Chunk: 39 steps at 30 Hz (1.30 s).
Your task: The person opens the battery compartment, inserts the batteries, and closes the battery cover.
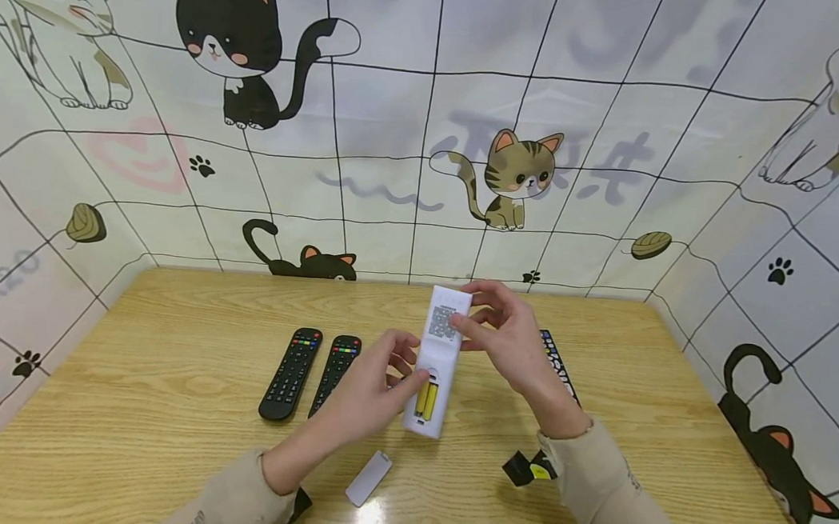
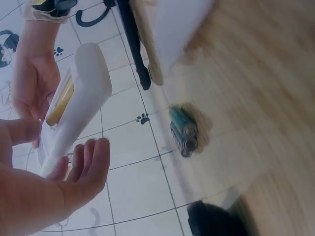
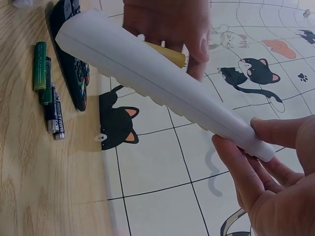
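A white remote control (image 1: 437,359) is held back side up above the table, tilted. Its battery compartment is uncovered, and yellow batteries (image 1: 426,400) lie in it. My right hand (image 1: 505,331) pinches the remote's far end between thumb and fingers. Near the compartment, the thumb of my left hand (image 1: 376,376) touches the remote, with the fingers loosely bent beside its left edge. In the right wrist view, one yellow battery (image 3: 167,53) shows past the remote's side. A white battery cover (image 1: 368,478) lies on the table below the left hand.
Two black remotes (image 1: 291,374) lie to the left, the second partly behind my left hand. Another remote with pale buttons (image 1: 560,367) is partly hidden by my right arm. Several loose green and dark batteries (image 3: 47,88) lie on the wooden table (image 1: 191,344). A cat-print backdrop (image 1: 381,187) encloses the table.
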Each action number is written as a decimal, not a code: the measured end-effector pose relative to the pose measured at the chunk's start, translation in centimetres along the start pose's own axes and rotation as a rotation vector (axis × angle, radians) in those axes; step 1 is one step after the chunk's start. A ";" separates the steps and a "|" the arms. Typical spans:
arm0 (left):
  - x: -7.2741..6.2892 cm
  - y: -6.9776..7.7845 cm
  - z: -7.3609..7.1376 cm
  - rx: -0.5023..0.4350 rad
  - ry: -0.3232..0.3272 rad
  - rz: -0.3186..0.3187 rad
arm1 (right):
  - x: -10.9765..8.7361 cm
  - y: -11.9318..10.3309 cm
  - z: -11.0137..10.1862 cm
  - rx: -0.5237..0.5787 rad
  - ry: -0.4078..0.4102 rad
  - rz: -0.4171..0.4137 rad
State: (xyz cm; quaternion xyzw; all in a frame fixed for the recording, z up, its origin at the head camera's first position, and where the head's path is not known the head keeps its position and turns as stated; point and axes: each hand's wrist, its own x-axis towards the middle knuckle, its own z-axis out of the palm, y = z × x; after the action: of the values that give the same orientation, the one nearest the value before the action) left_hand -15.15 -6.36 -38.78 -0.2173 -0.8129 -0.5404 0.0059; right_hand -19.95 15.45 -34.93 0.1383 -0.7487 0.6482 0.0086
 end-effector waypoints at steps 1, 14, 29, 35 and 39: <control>0.0 0.0 0.0 -0.026 -0.019 -0.034 | 0.0 0.0 0.0 0.002 0.001 0.001; 0.2 0.1 -0.4 -0.226 -0.182 -0.219 | -0.1 -0.3 0.1 0.028 -0.006 0.001; 0.3 0.1 -0.7 -0.399 -0.261 -0.317 | -0.2 -0.2 0.2 0.003 -0.021 -0.041; 0.4 0.0 -0.8 -0.396 -0.266 -0.313 | -0.2 -0.3 0.3 -0.015 -0.020 -0.049; 0.5 0.0 -0.9 -0.397 -0.268 -0.319 | -0.3 -0.4 0.4 -0.021 -0.023 -0.061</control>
State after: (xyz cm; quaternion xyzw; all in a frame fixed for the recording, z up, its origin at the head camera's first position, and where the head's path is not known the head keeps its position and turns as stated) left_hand -15.84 -6.96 -38.31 -0.1529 -0.7087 -0.6493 -0.2295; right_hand -19.48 15.06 -34.65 0.1682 -0.7509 0.6383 0.0212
